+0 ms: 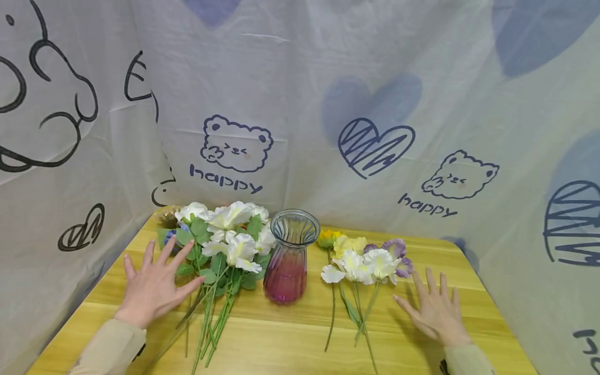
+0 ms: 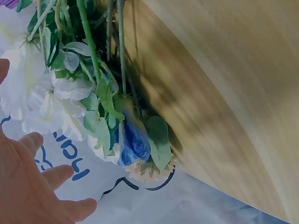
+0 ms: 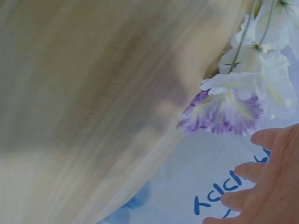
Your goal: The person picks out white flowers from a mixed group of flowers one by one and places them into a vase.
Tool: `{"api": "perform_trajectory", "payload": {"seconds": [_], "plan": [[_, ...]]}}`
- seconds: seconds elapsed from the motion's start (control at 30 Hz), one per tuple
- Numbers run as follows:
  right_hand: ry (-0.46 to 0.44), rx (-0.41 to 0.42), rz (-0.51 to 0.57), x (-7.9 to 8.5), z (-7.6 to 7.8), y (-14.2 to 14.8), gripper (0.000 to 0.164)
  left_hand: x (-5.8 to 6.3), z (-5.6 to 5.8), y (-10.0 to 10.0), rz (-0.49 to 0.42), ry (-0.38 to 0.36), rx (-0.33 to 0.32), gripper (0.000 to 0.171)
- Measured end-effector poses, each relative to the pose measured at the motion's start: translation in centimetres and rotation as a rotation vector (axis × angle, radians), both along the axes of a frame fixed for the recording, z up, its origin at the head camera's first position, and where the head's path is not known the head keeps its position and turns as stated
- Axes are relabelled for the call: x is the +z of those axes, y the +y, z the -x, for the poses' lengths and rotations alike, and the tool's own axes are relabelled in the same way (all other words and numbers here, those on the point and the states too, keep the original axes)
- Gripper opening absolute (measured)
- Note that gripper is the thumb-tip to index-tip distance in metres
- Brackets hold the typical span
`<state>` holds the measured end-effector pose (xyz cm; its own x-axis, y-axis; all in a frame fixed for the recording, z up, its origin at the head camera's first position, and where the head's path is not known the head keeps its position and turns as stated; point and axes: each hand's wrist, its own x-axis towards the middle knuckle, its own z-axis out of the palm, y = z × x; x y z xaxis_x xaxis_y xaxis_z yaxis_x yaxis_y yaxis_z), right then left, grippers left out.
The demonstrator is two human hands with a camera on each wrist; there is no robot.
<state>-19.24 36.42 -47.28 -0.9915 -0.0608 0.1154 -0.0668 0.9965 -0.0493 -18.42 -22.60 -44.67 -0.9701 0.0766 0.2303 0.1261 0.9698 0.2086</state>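
My left hand is spread with straight fingers beside a bunch of white flowers with green leaves and long stems, and holds nothing. A blue flower shows at that bunch's outer side in the left wrist view. My right hand, fingers likewise spread and holding nothing, is to the right of a smaller group of white flowers. Purple flowers, a pale yellow flower and a sunflower lie in that group. Between the two groups stands a glass vase, clear at the flared rim and pink below.
All of this is on a wooden table with a rounded far right corner. White cloth printed with hearts, bears and the word "happy" hangs behind the table and along both sides. Flower stems point toward the near edge.
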Motion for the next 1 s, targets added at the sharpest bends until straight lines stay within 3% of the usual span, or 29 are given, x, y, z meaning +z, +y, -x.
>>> {"api": "perform_trajectory", "payload": {"seconds": [0.23, 0.37, 0.5, 0.7, 0.83, 1.0], "plan": [[0.064, 0.032, 0.004, 1.6, 1.0, -1.4, 0.09, 1.5, 0.0, 0.4, -0.021, 0.026, -0.009, 0.086], [0.099, 0.085, 0.073, 2.7, 1.2, -3.2, 0.087, 2.8, 0.2, 1.5, -0.035, 0.017, -0.014, 0.083], [0.139, 0.164, 0.217, 3.8, 1.6, -6.0, 0.082, 3.7, 0.3, 2.9, -0.069, 0.063, -0.038, 0.075], [0.159, 0.255, 0.521, 5.2, 2.6, -11.8, 0.079, 4.3, 0.9, 5.0, -0.132, 0.13, -0.073, 0.046], [0.116, 0.344, 0.728, 5.4, 3.4, -15.6, 0.081, 4.3, 1.2, 6.1, -0.167, 0.089, -0.065, 0.027], [0.003, 0.424, 0.875, 4.9, 4.3, -19.8, 0.085, 3.7, 1.0, 6.9, -0.167, 0.02, -0.088, 0.014]]}}
